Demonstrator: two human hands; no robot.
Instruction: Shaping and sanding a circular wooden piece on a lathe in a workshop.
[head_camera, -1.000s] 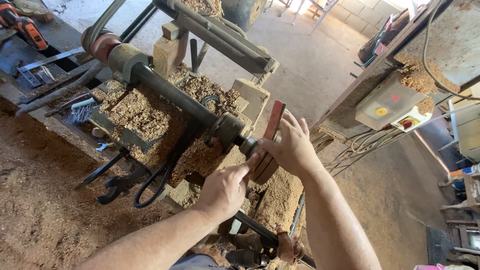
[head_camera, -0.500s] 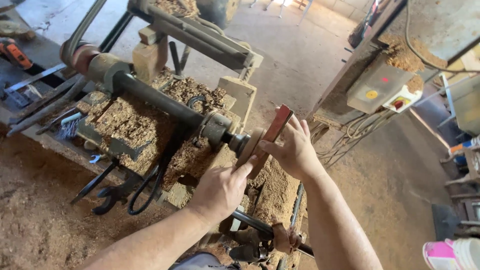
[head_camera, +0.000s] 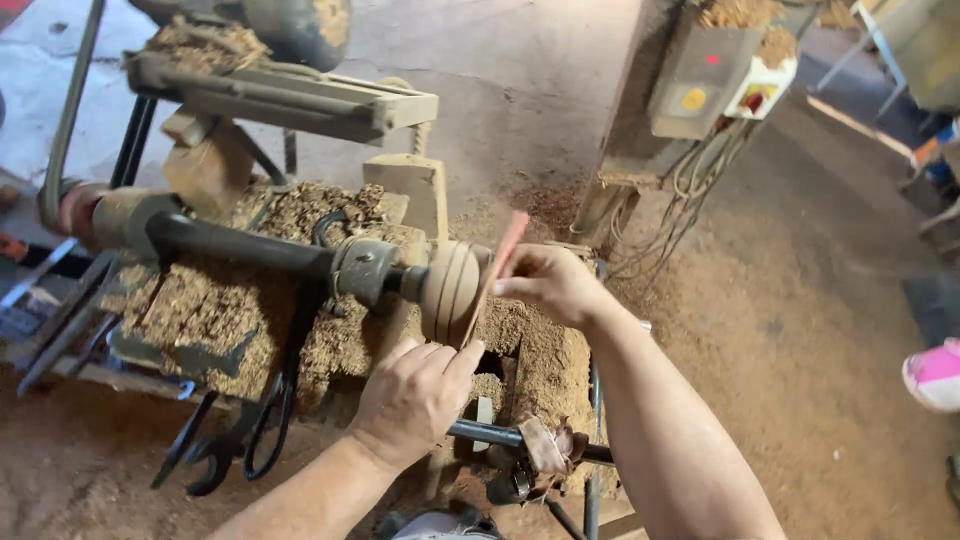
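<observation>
Over the last sec the view swung in closer & more side-on, and the round wooden block (head_camera: 449, 291) on the lathe spindle (head_camera: 240, 243), earlier mostly hidden behind the hands, showed plainly as a grooved disc at the shaft's end. The right hand (head_camera: 548, 283) had shifted from a broad wrap over the work to a pinch: fingers closed on the thin reddish wood strip (head_camera: 497, 275), held on edge & tilted, its face touching the block's outer face. The left hand (head_camera: 414, 393) had come up from below; fingers part-curled, holding nothing I could make out, thumb & fingertips touching the strip's lower end just under the block. My read: both hands had settled into steadying the strip against the block, so the work was at contact stage, not reaching. Whether the spindle turned, couldn't tell. Room: tight to the left, w/ the metal chuck (head_camera: 362, 268) just beside the block & the tan upright post (head_camera: 413, 195) right behind it. Sawdust heaps (head_camera: 215, 310) lay over the bench below, black tongs (head_camera: 235, 440) hanging off its front edge. Open space lay to the right & back toward the body; a grey switch box (head_camera: 702, 78) w/ loose cables stood well apart, beyond the right hand.
</observation>
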